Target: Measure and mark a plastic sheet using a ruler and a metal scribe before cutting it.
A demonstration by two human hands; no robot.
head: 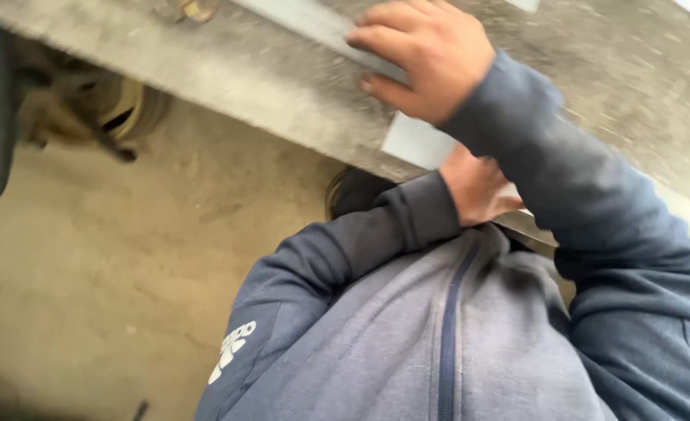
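The right hand (423,58) lies flat, fingers together, pressing a pale metal strip (322,27) against the dusty concrete slab (244,74). The left hand (477,187) reaches across below it at the strip's near end (its grasp is hidden, I cannot tell). The strip runs diagonally, upper left to lower right.

Grey, dusty concrete ledge (267,74) running from 10 o'clock to 4 o'clock; 1 pale flat metal strip (318,23) lies along it; brass fitting (197,9) at 11 o'clock.
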